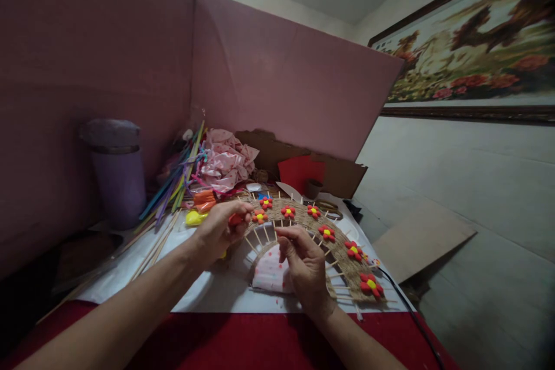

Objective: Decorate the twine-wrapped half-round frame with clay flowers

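Observation:
A half-round woven twine piece [338,245] with thin sticks lies on white paper, bearing several red clay flowers [327,233] with yellow centres and an orange one [260,217]. Inside its arch sits a pink dotted half-circle [271,272]. My left hand [225,228] is raised over the arch's left side, fingers curled round a bit of red-orange clay [235,219]. My right hand [303,263] hovers above the dotted half-circle, thumb and forefinger pinched together; anything between them is too small to make out.
A purple lidded bin [119,179] stands at the left beside colourful pipe cleaners [182,170]. Crumpled pink fabric [228,162], yellow clay [196,218], red paper [301,174] and scissors [328,208] lie behind. A black cable [405,298] runs down the right side.

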The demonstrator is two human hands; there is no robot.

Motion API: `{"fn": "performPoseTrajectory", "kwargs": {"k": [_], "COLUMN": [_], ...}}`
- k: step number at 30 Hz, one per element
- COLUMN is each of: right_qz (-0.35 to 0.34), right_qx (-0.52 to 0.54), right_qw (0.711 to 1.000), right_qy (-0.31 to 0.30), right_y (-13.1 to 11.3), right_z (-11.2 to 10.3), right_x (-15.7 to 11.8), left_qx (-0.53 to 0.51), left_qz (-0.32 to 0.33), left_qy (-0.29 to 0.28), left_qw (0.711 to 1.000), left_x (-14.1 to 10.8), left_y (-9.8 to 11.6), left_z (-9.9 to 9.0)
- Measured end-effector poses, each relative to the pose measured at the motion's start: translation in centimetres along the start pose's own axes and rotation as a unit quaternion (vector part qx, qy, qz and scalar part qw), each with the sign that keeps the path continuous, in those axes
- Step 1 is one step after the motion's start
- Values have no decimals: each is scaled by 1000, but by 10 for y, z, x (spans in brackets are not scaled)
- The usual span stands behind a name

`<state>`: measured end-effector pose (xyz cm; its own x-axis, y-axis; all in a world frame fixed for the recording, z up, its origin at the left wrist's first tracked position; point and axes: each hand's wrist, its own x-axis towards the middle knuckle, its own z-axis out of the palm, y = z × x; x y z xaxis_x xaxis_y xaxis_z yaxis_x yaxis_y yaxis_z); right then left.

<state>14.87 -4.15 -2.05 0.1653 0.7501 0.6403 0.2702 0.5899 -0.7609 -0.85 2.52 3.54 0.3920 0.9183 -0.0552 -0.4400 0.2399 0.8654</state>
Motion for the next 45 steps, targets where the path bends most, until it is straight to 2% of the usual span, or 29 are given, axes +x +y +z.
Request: {"fn": "performPoseTrajectory", "kwargs": {"k": [2,7,15,20,26,29,33,37,39,41,45], "right_qz": [19,42,48,41,57,71,67,71,56,53,37], "right_qx": [3,-2,-22,-48,3,8,42,59,49,48,6], "right_qw": [1000,999,998,997,998,997,997,996,997,997,999], "right_qy": [8,19,-21,-33,-20,-30,-13,-13,-3,7,11], "right_y": [1,4,-1,-1,-3,-2,0,-2,-4,-6,-7], "right_z": [-1,-1,1,0,2,2,4,4,4,5,3], "right_x": [-1,-3,-4,-5,-5,-6,-5,-4,-3,-3,-2], "left_qx": [-49,-46,17,37,72,74,94,143,187,242,338], "left_qz": [32,116,151,154,200,189,182,168,143,91,22], "left_qy": [47,31,112,120,122,117,120,84,33,-40,-151], "left_qw": [997,992,982,980,969,972,971,972,971,965,929], "left_x": [3,10,11,13,15,16,16,11,5,0,-8], "left_y": [8,17,17,17,18,18,17,15,12,7,-7], "left_z": [-3,-14,-21,-22,-25,-27,-28,-22,-16,-10,-1]}}
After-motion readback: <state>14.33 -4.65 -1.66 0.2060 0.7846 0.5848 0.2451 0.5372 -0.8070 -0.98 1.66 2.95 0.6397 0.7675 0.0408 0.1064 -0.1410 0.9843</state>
